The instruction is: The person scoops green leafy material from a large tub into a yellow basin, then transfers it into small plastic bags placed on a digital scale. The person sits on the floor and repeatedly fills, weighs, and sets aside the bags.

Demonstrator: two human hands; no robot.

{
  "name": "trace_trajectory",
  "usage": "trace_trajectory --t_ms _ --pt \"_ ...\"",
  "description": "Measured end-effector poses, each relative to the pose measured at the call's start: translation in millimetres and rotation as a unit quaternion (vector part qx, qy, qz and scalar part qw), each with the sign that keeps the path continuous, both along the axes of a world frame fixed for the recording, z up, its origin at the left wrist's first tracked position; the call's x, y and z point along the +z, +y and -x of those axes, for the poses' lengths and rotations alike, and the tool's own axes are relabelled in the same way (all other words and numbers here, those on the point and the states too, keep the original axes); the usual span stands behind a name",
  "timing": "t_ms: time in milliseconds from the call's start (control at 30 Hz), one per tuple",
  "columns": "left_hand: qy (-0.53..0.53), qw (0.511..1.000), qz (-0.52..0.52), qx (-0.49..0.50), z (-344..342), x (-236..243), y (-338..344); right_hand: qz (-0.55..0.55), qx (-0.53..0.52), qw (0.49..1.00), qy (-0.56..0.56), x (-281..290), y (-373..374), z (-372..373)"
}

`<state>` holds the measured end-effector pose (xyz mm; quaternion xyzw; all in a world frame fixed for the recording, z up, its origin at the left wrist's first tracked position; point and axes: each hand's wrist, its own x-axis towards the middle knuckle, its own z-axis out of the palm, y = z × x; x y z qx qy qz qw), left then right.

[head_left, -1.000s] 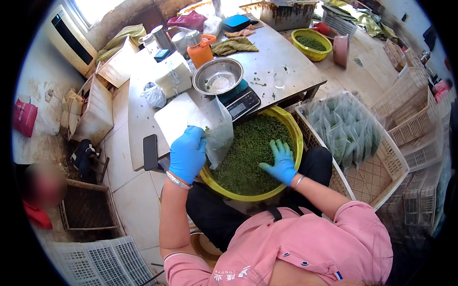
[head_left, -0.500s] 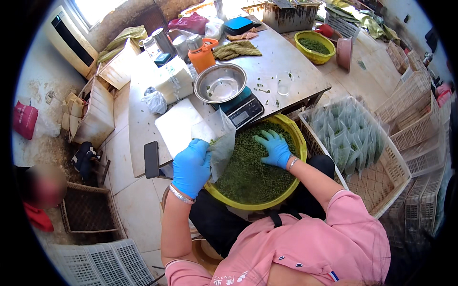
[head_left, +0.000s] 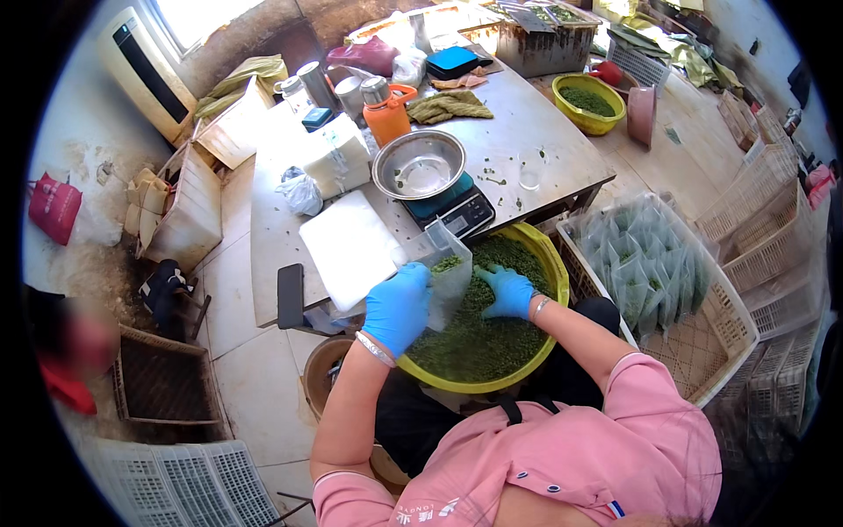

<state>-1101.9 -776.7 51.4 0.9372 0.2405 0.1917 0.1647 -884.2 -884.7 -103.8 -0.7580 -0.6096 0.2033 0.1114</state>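
Note:
My left hand (head_left: 398, 307), in a blue glove, grips a clear plastic bag (head_left: 450, 294) by its side, over the left part of a yellow basin (head_left: 559, 274). Small green berries, like green peppercorns, show inside the bag near its mouth. A heap of the same green berries (head_left: 479, 342) fills the basin. My right hand (head_left: 507, 292), also blue-gloved, rests on the heap just right of the bag, thumb apart from the fingers. Its fingertips dip into the berries and are partly hidden.
On the table (head_left: 562, 167) stand a digital scale (head_left: 465, 215) with a steel bowl (head_left: 420, 164), a stack of white bags (head_left: 349, 246), a phone (head_left: 290, 296) and an orange bottle (head_left: 385, 121). At right, a crate (head_left: 733, 351) holds several filled bags (head_left: 645, 255). A person (head_left: 75, 351) is at far left.
My left hand has brought the bag rightward, closer to my right hand. The right hand's spread fingers have drawn together somewhat and dipped into the berries. The whole view has shifted slightly.

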Motion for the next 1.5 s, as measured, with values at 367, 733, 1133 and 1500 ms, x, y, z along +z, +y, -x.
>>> trace_trajectory --t_ms 367,733,1133,1500 --pt "-0.033 0.999 -0.001 -0.017 3.9 -3.4 7.1 -0.016 -0.125 0.861 0.493 12.6 -4.9 -13.8" --pt "-0.115 0.992 0.002 -0.055 8.1 -14.3 -7.0 -0.166 0.016 0.783 0.599 218.1 9.2 -3.1" --pt "-0.16 0.985 0.036 -0.046 -13.4 -17.7 -13.3 -0.255 0.085 0.925 0.27 213.3 36.4 17.9" --pt "-0.141 0.989 0.02 -0.032 -14.1 -21.9 -13.7 -0.267 0.104 0.944 0.162 206.2 33.6 24.8"
